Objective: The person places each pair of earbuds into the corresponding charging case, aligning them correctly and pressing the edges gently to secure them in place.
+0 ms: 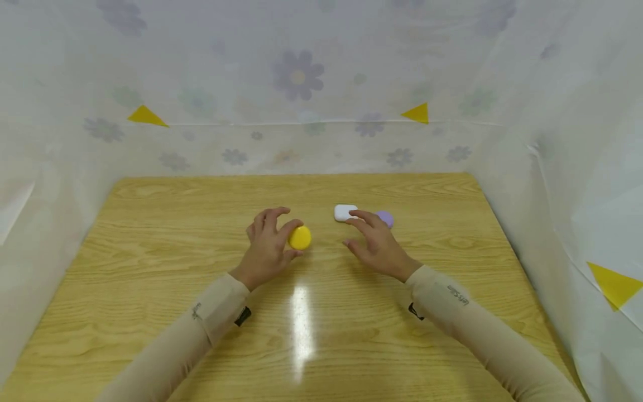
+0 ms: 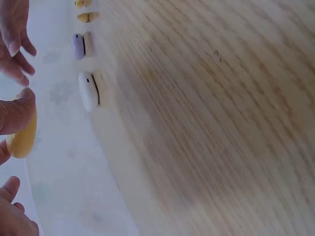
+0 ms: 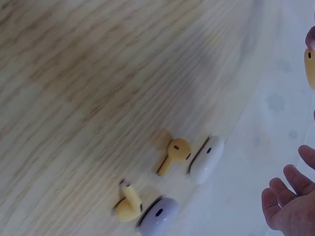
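My left hand [image 1: 266,248] pinches a round yellow earbud case [image 1: 300,238] between thumb and fingers, raised off the table. Right of it, my right hand [image 1: 377,245] hovers with fingers spread and nothing between them. By its fingertips lies a white earbud case [image 1: 344,213], partly covered in the head view. Behind the hand is a purple earbud case [image 1: 385,218]. The right wrist view shows two loose yellow earbuds, one earbud [image 3: 179,150] beside the white case and another earbud [image 3: 129,206] beside the purple case. My right hand hides both in the head view.
The wooden table [image 1: 150,312] has white flower-patterned sheeting [image 1: 201,72] behind it and along both sides. Yellow triangles [image 1: 417,113] are stuck on the sheeting. Light glares off the tabletop between my forearms.
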Tool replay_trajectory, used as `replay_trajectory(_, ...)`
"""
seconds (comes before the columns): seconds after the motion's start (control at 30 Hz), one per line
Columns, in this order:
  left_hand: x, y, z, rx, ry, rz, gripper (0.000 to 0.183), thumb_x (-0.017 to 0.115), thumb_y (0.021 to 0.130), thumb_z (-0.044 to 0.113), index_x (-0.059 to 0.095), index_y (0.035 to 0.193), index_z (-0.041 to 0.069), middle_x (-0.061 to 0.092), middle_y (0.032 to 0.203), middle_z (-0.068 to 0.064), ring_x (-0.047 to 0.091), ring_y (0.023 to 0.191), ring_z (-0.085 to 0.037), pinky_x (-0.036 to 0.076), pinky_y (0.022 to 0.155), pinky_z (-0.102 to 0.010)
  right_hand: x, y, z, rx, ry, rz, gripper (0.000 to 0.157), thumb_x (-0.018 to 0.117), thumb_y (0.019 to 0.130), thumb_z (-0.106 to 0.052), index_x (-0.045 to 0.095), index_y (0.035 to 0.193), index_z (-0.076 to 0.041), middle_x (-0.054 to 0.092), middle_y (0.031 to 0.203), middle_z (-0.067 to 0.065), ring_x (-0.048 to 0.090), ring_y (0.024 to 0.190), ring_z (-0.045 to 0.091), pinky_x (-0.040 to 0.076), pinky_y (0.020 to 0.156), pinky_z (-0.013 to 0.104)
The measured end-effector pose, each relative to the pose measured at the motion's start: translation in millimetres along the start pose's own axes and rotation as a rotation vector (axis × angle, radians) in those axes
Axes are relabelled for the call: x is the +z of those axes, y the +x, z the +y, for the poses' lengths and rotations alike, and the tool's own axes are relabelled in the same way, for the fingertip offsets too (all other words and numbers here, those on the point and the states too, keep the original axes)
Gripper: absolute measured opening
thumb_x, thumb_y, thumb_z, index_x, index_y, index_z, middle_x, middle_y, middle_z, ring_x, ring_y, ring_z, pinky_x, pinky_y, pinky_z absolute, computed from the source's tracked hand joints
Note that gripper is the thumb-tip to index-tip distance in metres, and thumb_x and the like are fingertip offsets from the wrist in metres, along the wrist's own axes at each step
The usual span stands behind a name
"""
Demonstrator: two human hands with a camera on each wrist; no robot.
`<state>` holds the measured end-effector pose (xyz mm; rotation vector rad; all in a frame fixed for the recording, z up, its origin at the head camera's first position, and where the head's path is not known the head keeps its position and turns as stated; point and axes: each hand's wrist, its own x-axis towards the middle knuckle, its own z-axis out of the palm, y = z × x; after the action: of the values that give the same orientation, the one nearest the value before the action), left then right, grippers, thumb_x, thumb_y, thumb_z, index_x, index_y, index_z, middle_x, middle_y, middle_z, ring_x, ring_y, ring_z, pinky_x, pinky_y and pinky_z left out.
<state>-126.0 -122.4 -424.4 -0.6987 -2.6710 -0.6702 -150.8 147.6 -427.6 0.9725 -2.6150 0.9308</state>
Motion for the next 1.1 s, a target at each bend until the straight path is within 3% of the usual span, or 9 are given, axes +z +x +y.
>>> replay_trajectory(0.3, 4.0, 1.9, 15.7, 0.214, 0.096, 0.057, 0.059, 0.086, 0.069, 0.024, 0.058, 0.120, 0.016, 0.041, 0.135, -0.014, 0.033, 0.126, -0.038, 0.031, 0.087, -0.053, 5.8, 7, -14, -0.141, -0.011, 0.024, 0.041, 0.075, 0.081, -0.018, 0.062, 0.114, 0.002, 0.056, 0.130, 0.022, 0.053, 0.120, 0.037, 0.045, 0.099, 0.051)
replay_trajectory(0.47, 7.1, 2.7, 20.7, 0.307, 0.148, 0.104, 0.058, 0.087, 0.067, 0.024, 0.058, 0.118, 0.017, 0.043, 0.132, -0.016, 0.034, 0.125, -0.038, 0.031, 0.086, -0.051, 7.7, 7, -19, -0.163, -0.011, -0.010, 0.039, 0.074, 0.082, -0.022, 0.064, 0.112, 0.000, 0.055, 0.131, 0.021, 0.053, 0.121, 0.037, 0.045, 0.099, 0.052)
replay_trajectory(0.73, 11.3, 3.2, 24.6, 0.373, 0.196, 0.124, 0.064, 0.087, 0.066, 0.031, 0.057, 0.121, 0.019, 0.043, 0.134, -0.014, 0.034, 0.126, -0.036, 0.031, 0.089, -0.049, 7.4, 7, -24, -0.167, 0.004, -0.057, 0.029, 0.073, 0.084, -0.024, 0.067, 0.107, -0.008, 0.055, 0.133, 0.018, 0.051, 0.126, 0.034, 0.042, 0.102, 0.053)
replay_trajectory(1.1, 13.9, 4.9, 28.1, 0.405, 0.190, 0.128, 0.062, 0.086, 0.067, 0.031, 0.058, 0.121, 0.019, 0.044, 0.135, -0.014, 0.035, 0.126, -0.036, 0.031, 0.090, -0.049, 7.8, 8, -26, -0.167, 0.025, -0.053, 0.021, 0.074, 0.083, -0.020, 0.068, 0.096, -0.004, 0.060, 0.116, 0.019, 0.053, 0.116, 0.031, 0.045, 0.097, 0.048)
